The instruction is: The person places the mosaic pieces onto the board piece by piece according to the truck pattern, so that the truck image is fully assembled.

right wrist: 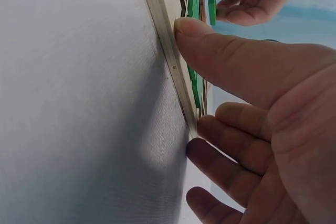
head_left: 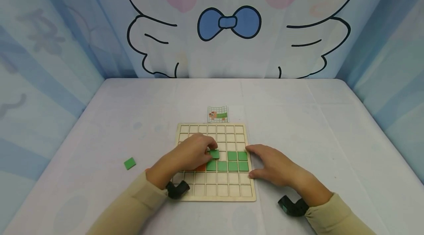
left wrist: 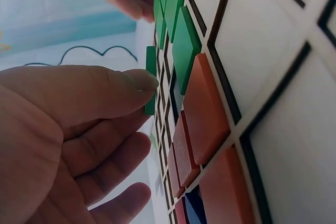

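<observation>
A wooden grid board (head_left: 228,196) lies on the table. My left hand (head_left: 192,151) is over its middle and pinches a green square tile (head_left: 215,154) between thumb and fingers; in the left wrist view the tile (left wrist: 150,56) is held on edge, close over the grid. Several green tiles (head_left: 233,166) fill cells at the board's right, and an orange-red tile (head_left: 200,168) shows beside the left hand. More orange-red tiles (left wrist: 205,108) and a dark one (left wrist: 195,205) show in the left wrist view. My right hand (head_left: 276,165) touches the board's right edge with thumb and fingertips, fingers extended.
A loose green tile (head_left: 130,163) lies on the white table (head_left: 314,124), left of the board. A small pattern card (head_left: 218,114) with a gridded picture sits against the board's far edge. A printed curtain (head_left: 228,54) encloses the table's back and sides.
</observation>
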Demonstrator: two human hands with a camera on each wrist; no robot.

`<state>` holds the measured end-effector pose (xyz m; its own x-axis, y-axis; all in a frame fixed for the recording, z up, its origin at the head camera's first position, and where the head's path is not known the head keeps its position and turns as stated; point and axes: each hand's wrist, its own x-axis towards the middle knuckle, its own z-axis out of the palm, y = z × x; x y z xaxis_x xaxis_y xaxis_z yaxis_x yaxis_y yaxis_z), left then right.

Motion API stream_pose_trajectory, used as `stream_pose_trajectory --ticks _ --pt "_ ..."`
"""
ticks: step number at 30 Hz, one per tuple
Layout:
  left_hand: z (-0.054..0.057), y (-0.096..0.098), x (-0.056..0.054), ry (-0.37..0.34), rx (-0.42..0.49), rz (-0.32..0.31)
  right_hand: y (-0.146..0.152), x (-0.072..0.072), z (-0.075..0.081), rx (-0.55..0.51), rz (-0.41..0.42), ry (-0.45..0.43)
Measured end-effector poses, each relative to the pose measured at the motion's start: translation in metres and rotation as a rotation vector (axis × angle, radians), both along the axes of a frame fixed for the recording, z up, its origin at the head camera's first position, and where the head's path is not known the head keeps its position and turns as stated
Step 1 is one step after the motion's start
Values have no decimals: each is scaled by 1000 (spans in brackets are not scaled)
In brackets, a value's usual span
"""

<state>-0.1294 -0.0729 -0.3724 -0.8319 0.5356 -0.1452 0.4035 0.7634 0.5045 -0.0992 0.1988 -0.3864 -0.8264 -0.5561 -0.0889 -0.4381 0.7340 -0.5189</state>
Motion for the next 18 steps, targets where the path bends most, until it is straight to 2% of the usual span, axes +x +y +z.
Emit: stream_pose_trajectory --ticks 13,18 --pt "-5 8 -3 -14 -24 -22 -1 1 -1 2 -1 17" --pt "-8 9 -4 13 -28 -47 -2 1 -1 4 6 20"
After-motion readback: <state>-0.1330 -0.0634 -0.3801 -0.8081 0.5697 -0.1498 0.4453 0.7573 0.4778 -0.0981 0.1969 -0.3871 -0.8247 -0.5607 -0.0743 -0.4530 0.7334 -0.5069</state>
